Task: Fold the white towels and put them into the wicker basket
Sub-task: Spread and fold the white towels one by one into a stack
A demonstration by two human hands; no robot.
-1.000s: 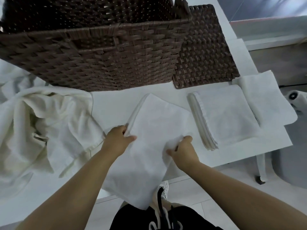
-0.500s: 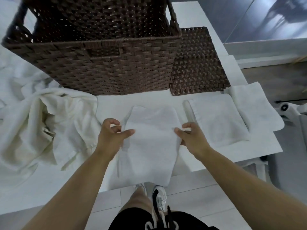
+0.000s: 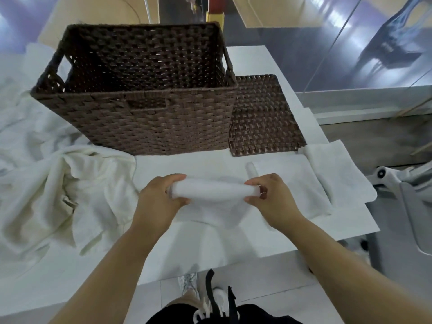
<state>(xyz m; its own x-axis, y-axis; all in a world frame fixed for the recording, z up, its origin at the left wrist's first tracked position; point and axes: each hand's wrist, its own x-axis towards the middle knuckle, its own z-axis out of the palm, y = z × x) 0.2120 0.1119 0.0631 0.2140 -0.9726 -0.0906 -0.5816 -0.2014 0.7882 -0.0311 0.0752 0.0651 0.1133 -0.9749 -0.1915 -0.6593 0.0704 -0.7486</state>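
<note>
A small white towel (image 3: 211, 195) lies on the white table (image 3: 210, 249) in front of me, its near part lifted into a fold. My left hand (image 3: 159, 202) grips its left end and my right hand (image 3: 268, 199) pinches its right end. The dark brown wicker basket (image 3: 140, 118) stands open just beyond, and no towels show inside it. To the right, a folded white towel (image 3: 287, 183) lies flat with another white towel (image 3: 336, 174) beside it.
A heap of crumpled white towels (image 3: 53, 195) covers the table's left side. The wicker lid (image 3: 264, 118) lies flat to the right of the basket. The table's near edge runs just below my forearms. A grey frame (image 3: 409, 195) stands off the right edge.
Both hands have lifted the towel's hanging near part up off the table edge and brought it over toward the basket. The view has tilted up, showing the basket's inside.
</note>
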